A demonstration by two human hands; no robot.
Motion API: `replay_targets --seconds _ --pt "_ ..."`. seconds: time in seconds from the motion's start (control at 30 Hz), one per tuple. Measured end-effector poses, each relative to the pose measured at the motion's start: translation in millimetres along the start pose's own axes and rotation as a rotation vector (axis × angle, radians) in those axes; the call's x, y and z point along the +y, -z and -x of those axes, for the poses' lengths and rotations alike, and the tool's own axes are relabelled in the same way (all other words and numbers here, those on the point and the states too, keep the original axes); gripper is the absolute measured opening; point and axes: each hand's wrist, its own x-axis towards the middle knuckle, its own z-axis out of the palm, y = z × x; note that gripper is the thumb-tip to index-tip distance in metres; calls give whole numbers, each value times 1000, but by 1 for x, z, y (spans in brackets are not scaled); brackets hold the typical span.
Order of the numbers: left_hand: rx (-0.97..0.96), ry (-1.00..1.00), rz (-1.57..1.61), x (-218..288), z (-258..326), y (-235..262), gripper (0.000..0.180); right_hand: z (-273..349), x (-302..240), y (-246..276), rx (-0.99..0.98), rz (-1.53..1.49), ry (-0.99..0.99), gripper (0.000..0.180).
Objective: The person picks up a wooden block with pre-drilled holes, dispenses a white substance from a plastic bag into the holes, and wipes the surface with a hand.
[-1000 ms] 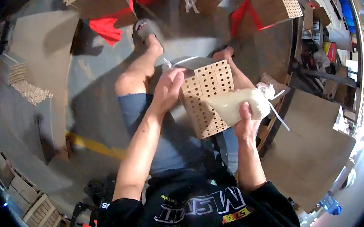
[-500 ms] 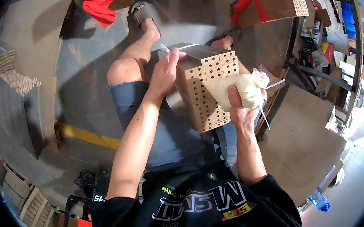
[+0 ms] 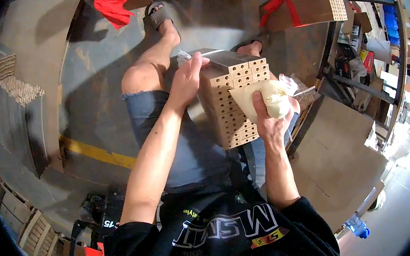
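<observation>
Between my legs stands a bundle of wooden strips (image 3: pixel 227 111), its end face toward me showing rows of round holes. A white strap (image 3: pixel 214 52) crosses its top. My left hand (image 3: pixel 186 82) grips the bundle's upper left edge, fingers together over the top; clear plastic shows just beyond the fingers. In my right hand (image 3: pixel 270 125) is a soft cone-shaped bag (image 3: pixel 275 99) filled with a cream-coloured substance, its twisted end to the right. The thumb presses on the bag's front, and the other fingers are mostly hidden behind it. Its narrow tip points left at the drilled face.
Another bundle (image 3: pixel 302 5) with a red ribbon lies at the upper right. A red cloth (image 3: pixel 114 11) hangs from a stack at the upper left. Right of me stand a brown board (image 3: pixel 334 149) and a cluttered metal shelf (image 3: pixel 368 86). Tall boards (image 3: pixel 40 55) stand at left.
The bag's tip has shifted slightly up along the drilled face, and my right thumb has moved up a little on the bag. My left hand stays in place on the bundle.
</observation>
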Motion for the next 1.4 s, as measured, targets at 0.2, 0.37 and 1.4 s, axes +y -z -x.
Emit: replay_targets --seconds 0.2,0.37,1.4 --pt "16 -70 -7 -9 -1 1 58 6 -6 3 -12 175 62 28" --pt "20 -81 12 -11 -2 1 59 9 -7 17 -35 19 -58 24" --pt "9 -55 -36 -15 -7 0 62 23 -4 9 3 -112 -54 27"
